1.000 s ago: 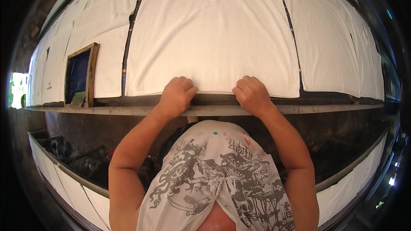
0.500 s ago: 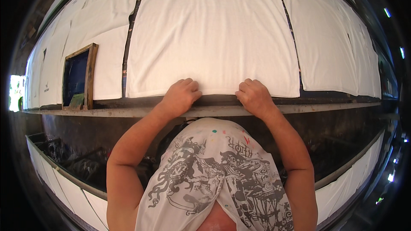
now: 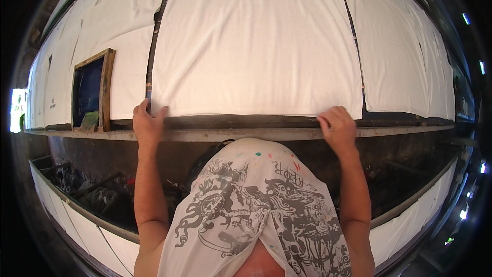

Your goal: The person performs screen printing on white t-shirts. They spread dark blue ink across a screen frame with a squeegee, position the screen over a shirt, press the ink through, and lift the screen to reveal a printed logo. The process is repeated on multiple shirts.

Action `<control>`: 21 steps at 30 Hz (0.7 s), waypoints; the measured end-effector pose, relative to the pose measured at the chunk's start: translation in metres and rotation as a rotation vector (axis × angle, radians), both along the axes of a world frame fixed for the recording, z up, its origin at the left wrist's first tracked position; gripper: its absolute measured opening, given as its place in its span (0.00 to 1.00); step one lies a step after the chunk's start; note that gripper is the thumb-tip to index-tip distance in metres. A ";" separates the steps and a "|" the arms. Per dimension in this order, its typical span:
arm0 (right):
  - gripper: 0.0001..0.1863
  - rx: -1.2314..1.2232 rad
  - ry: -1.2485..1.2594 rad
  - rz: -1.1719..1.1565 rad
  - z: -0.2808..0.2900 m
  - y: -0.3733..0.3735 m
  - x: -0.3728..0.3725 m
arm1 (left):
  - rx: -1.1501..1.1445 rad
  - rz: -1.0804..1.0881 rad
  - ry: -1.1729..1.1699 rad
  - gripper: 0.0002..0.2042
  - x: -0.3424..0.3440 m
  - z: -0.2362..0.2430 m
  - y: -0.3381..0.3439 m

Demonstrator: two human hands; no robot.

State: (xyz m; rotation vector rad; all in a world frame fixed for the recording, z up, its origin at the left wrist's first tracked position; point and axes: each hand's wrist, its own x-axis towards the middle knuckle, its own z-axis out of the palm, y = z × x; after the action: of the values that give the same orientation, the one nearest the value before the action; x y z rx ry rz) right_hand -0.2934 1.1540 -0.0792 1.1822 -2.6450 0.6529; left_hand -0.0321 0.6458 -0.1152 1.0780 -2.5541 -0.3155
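From my distant seat, taking the middle of the view as the clock centre, I see the white cloth (image 3: 261,51) lying flat on the table (image 3: 241,122), reaching from just above the centre up to 12 o'clock. Soft folds run over it, and its near hem is almost straight.

The left hand (image 3: 148,124) is at 9 o'clock, by the near corner of this cloth, half open, with thumb and fingers spread apart; I see nothing gripped in it. The right hand (image 3: 339,127) is at 3 o'clock, near the other corner, with fingers bent over the hem. I cannot tell if it pinches the fabric.

I judge that the step in hand is straightening the hem and corners. The next move, I think, calls for light and equal pressure from both hands, because a stronger pull on one side could bring a new wrinkle.

For moving, a narrow dark gap separates the left cloth (image 3: 128,72) at 10 o'clock, and another the right cloth (image 3: 392,56) at 2 o'clock. The wooden frame (image 3: 107,90) stands just outside the left hand, so room there is small. Toward 6 o'clock, the grey ledge (image 3: 241,134) bounds the table, and the shirt (image 3: 246,174) is close behind it.
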 end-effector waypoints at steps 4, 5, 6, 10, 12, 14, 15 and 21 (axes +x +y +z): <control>0.06 -0.018 0.040 0.217 0.002 -0.060 0.008 | 0.204 0.047 -0.024 0.35 -0.010 0.001 -0.011; 0.05 0.018 0.057 0.240 0.000 -0.066 0.005 | 0.227 0.039 -0.014 0.35 -0.013 -0.002 -0.016; 0.04 0.055 0.074 0.264 -0.006 -0.071 0.002 | 0.240 0.032 0.026 0.34 -0.013 -0.006 -0.021; 0.03 0.134 0.122 0.317 -0.025 -0.069 -0.003 | 0.398 0.001 0.233 0.31 -0.014 -0.001 -0.021; 0.04 0.134 0.125 0.321 -0.026 -0.068 -0.003 | 0.469 -0.007 0.277 0.31 -0.010 0.008 -0.017; 0.04 0.132 0.123 0.323 -0.026 -0.068 -0.002 | 0.477 0.000 0.245 0.32 -0.001 0.011 -0.017; 0.04 0.131 0.118 0.323 -0.025 -0.069 -0.002 | 0.464 -0.018 0.281 0.32 0.002 -0.002 -0.019; 0.03 0.114 0.110 0.314 -0.024 -0.067 0.001 | 0.439 -0.044 0.183 0.38 0.003 0.000 -0.026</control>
State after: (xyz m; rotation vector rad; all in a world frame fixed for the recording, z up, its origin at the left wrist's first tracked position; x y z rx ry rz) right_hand -0.2919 1.0873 -0.1035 1.6364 -2.4561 0.4705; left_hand -0.0294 0.6200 -0.1150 1.0759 -2.4026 -0.9743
